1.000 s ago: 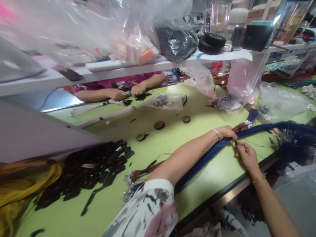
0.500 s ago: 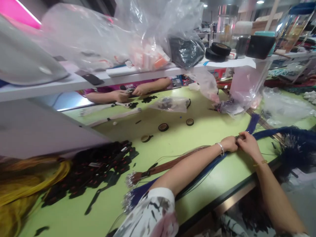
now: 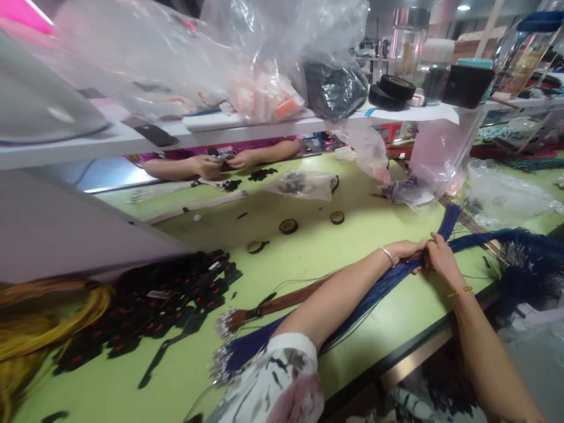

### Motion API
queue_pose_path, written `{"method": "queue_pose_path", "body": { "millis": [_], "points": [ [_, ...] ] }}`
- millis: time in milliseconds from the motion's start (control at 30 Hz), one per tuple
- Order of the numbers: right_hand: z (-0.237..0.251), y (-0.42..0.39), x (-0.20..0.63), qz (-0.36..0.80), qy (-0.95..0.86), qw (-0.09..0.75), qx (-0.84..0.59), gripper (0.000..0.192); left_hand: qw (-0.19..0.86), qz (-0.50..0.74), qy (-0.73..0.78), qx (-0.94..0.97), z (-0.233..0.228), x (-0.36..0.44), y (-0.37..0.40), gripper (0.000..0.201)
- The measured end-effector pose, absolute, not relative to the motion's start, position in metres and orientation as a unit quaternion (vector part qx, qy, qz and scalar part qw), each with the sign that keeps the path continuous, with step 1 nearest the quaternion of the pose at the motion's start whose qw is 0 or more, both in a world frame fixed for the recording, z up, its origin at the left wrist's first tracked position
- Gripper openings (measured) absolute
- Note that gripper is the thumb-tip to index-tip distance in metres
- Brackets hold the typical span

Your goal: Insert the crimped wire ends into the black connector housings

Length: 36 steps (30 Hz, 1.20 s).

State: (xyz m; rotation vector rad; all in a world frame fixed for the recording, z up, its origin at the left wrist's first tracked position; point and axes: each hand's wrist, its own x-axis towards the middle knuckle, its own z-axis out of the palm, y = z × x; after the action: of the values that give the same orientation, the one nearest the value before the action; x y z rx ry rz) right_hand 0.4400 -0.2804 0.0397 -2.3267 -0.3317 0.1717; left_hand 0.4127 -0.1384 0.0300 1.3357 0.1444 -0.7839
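A long bundle of blue wires [image 3: 370,296] runs along the front of the green table, with silvery terminals [image 3: 221,364] at its left end. My left hand [image 3: 408,251] is closed round this bundle, its fingers partly hidden by the wires and my other hand. Right against it, my right hand [image 3: 438,255] pinches the bundle from the other side; whatever small piece lies between the fingertips is too blurred to name. Brown wires [image 3: 293,296] lie beside the blue ones, with a black band near their terminal end. Just beyond my hands, a purple-blue wire end [image 3: 449,220] fans out.
Rolls of black tape [image 3: 288,226] lie mid-table. At left are a heap of black parts [image 3: 171,305] and yellow wire coils [image 3: 53,323]. A shelf [image 3: 264,129] with plastic bags and jars crosses above. Another person's hands [image 3: 224,161] work behind it. Dark blue wires [image 3: 529,258] spread at right.
My left hand has loosened from a fist into a flatter hold along the bundle, its fingers reaching towards my right hand. My right hand stays nearly in place. The view has shifted slightly.
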Motion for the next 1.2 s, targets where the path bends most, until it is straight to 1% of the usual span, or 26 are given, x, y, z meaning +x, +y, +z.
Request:
{"method": "queue_pose_path", "body": {
  "millis": [67,133,167,200,300,367,500,567,633,700,767,800,833,867,900,933,967,1000,1033,1100,1133,1200],
  "points": [
    [0.039,-0.282,0.43,0.05,-0.12,0.439,-0.889,0.055,0.678,-0.311,0.106,0.657,0.029,0.412,-0.143,0.054],
    [0.036,-0.285,0.41,0.037,-0.124,0.522,-0.843,0.053,0.657,-0.291,0.123,0.685,0.032,0.412,-0.145,0.052],
    [0.032,-0.288,0.398,0.025,-0.133,0.569,-0.811,0.05,0.651,-0.287,0.125,0.692,0.034,0.412,-0.144,0.051],
    [0.027,-0.291,0.386,0.021,-0.144,0.598,-0.788,0.045,0.646,-0.284,0.128,0.698,0.037,0.412,-0.143,0.049],
    [0.008,-0.298,0.358,0.043,-0.133,0.618,-0.773,0.033,0.638,-0.264,0.147,0.708,0.049,0.413,-0.14,0.042],
    [-0.002,-0.297,0.355,0.061,-0.119,0.633,-0.763,0.029,0.647,-0.255,0.156,0.701,0.055,0.414,-0.14,0.039],
    [-0.006,-0.278,0.386,0.054,-0.117,0.684,-0.718,0.025,0.669,-0.264,0.124,0.684,0.065,0.416,-0.142,0.041],
    [-0.004,-0.265,0.407,0.045,-0.099,0.682,-0.723,0.017,0.647,-0.256,0.095,0.712,0.067,0.414,-0.14,0.045],
    [-0.001,-0.261,0.423,0.063,-0.089,0.636,-0.764,0.012,0.604,-0.248,0.073,0.754,0.068,0.411,-0.137,0.049],
    [0.007,-0.268,0.429,0.086,-0.123,0.55,-0.821,0.016,0.556,-0.228,0.057,0.797,0.065,0.406,-0.134,0.051],
    [0.021,-0.285,0.427,0.105,-0.205,0.455,-0.86,0.019,0.489,-0.173,0.044,0.854,0.058,0.4,-0.134,0.049],
    [0.031,-0.293,0.425,0.116,-0.25,0.418,-0.866,0.024,0.448,-0.138,0.04,0.882,0.055,0.397,-0.136,0.048],
    [0.043,-0.3,0.423,0.118,-0.285,0.4,-0.863,0.029,0.408,-0.106,0.041,0.906,0.051,0.393,-0.139,0.048],
    [0.055,-0.303,0.423,0.108,-0.311,0.393,-0.858,0.032,0.373,-0.084,0.044,0.923,0.048,0.389,-0.143,0.048],
    [0.066,-0.303,0.424,0.069,-0.326,0.389,-0.859,0.032,0.348,-0.071,0.05,0.933,0.045,0.386,-0.147,0.049],
    [0.076,-0.298,0.427,0.016,-0.329,0.364,-0.871,0.031,0.335,-0.066,0.055,0.938,0.043,0.382,-0.15,0.05],
    [0.083,-0.289,0.433,-0.031,-0.321,0.32,-0.891,0.03,0.327,-0.066,0.055,0.941,0.042,0.378,-0.154,0.05],
    [0.086,-0.279,0.442,-0.05,-0.308,0.263,-0.913,0.029,0.323,-0.066,0.054,0.943,0.041,0.374,-0.156,0.049],
    [0.087,-0.267,0.452,-0.035,-0.298,0.207,-0.931,0.032,0.32,-0.065,0.052,0.944,0.041,0.371,-0.158,0.049],
    [0.082,-0.246,0.473,0.054,-0.28,0.108,-0.952,0.036,0.318,-0.059,0.051,0.945,0.041,0.365,-0.16,0.046],
    [0.078,-0.238,0.481,0.097,-0.287,0.083,-0.95,0.033,0.319,-0.054,0.053,0.945,0.04,0.363,-0.159,0.045],
    [0.073,-0.228,0.491,0.125,-0.279,0.071,-0.949,0.03,0.33,-0.039,0.059,0.941,0.038,0.36,-0.157,0.042]
  ]
}}
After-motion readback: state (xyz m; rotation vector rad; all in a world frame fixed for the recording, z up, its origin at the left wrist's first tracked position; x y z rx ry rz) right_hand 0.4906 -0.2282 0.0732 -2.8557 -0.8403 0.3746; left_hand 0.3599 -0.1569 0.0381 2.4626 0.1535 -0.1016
